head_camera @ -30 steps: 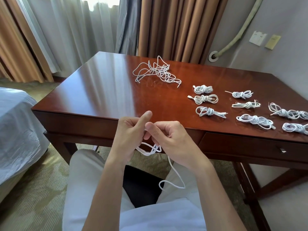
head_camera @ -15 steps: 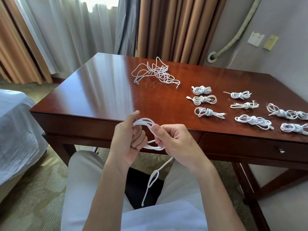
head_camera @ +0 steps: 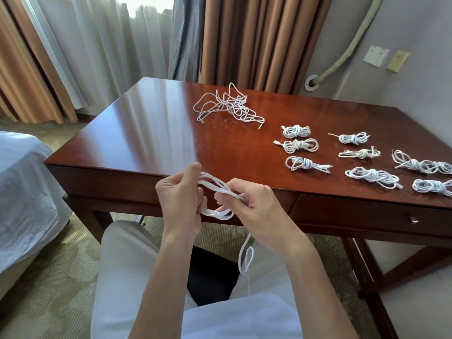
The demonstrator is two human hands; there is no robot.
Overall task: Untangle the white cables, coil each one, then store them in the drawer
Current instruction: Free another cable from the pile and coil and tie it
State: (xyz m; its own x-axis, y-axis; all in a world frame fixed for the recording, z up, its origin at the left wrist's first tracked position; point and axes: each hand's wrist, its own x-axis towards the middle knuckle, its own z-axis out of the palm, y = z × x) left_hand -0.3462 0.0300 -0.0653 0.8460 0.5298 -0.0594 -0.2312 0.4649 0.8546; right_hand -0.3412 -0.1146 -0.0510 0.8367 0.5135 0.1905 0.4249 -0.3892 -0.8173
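Note:
Just in front of the desk's near edge, my left hand point(head_camera: 182, 200) grips several loops of a white cable point(head_camera: 215, 188). My right hand point(head_camera: 254, 206) pinches the same loops from the right side. The cable's loose end point(head_camera: 245, 259) hangs below my right hand toward my lap. A tangled pile of white cables point(head_camera: 228, 106) lies at the back middle of the wooden desk point(head_camera: 146, 133). Several coiled cables point(head_camera: 300, 145) are laid out in rows on the desk's right half. The drawer point(head_camera: 367, 212) under the right front of the desk is closed.
A bed with a pale cover point(head_camera: 22, 192) stands to the left. Curtains point(head_camera: 122, 45) hang behind the desk, and a wall with a socket plate point(head_camera: 375, 56) is at the right. My lap in white trousers point(head_camera: 137, 265) sits below the hands.
Both hands have added loops to the cable bundle and spread it wider between them. The hanging end has grown shorter and shifted to the right.

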